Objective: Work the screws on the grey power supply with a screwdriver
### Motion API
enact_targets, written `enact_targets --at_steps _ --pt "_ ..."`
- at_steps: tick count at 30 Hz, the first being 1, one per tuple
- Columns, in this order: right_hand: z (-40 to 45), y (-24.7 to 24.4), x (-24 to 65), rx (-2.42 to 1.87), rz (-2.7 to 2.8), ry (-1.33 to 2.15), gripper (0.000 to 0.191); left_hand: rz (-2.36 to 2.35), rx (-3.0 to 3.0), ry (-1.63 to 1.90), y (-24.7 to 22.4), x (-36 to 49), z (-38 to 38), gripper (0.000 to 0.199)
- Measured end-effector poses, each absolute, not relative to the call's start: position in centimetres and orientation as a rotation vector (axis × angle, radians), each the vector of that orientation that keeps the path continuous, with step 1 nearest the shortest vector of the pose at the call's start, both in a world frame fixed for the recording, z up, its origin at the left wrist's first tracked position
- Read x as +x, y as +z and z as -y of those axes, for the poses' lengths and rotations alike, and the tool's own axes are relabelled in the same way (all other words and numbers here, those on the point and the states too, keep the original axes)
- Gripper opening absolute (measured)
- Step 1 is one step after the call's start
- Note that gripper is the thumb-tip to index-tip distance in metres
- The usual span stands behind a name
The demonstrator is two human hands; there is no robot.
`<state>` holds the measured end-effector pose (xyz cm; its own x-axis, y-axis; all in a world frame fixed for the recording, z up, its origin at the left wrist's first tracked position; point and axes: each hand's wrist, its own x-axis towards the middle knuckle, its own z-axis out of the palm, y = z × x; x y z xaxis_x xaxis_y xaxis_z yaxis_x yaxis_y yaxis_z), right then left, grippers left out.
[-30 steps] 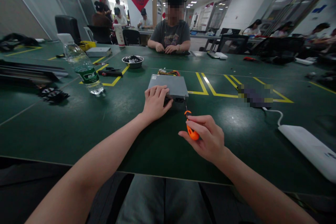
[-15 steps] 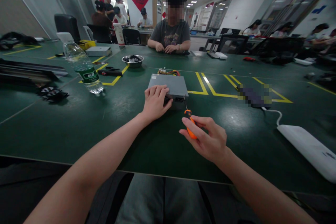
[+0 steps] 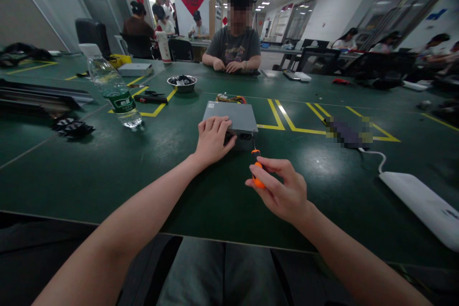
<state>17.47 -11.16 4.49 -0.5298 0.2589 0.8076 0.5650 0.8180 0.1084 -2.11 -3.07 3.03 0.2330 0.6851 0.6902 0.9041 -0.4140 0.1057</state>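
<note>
A grey metal computer power supply [image 3: 234,114] lies on the green table, its coloured cables [image 3: 231,99] bunched at the far side. My left hand [image 3: 214,141] grips its near left corner, fingers over the top and thumb along the front face. Between the fingertips of my right hand [image 3: 281,184] is an orange and black screwdriver [image 3: 257,177]. Its thin shaft points up to the front face's lower right corner. Whether the tip sits in a screw is too small to tell.
A water bottle [image 3: 114,93] and a metal bowl of small parts [image 3: 181,84] stand to the left, with a black tool [image 3: 149,99] between them. At right, a phone [image 3: 346,132] is cabled to a white power bank [image 3: 421,205]. Another person [image 3: 233,48] sits opposite.
My right hand has shifted slightly left and turned the screwdriver, whose handle now stands more upright. The left hand and the power supply have stayed in place.
</note>
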Motion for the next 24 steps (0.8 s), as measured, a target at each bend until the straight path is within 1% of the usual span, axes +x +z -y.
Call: enact_targets --at_steps 2,5,9,13,18,24 --pt "11.0 4.47 17.47 -0.615 2.079 -0.499 0.03 1.486 -2.198 -0.971 3.1 -2.1 3.12 0.033" --pt "10.8 4.46 17.34 -0.62 2.031 -0.459 0.028 1.499 -2.204 -0.965 3.17 -2.07 3.17 0.033" --pt "10.73 4.39 17.17 -0.647 2.138 -0.378 0.024 1.493 -2.204 -0.973 3.18 -2.03 3.2 0.033" --pt "10.8 4.22 17.26 -0.671 2.217 -0.308 0.028 1.495 -2.206 -0.975 3.19 -2.03 3.22 0.033" --pt "10.72 4.21 17.38 -0.697 2.102 -0.426 0.03 1.502 -2.213 -0.966 3.2 -2.07 3.21 0.033" --pt "10.44 4.08 17.05 -0.756 2.016 -0.441 0.017 1.504 -2.205 -0.956 3.22 -2.06 3.21 0.033"
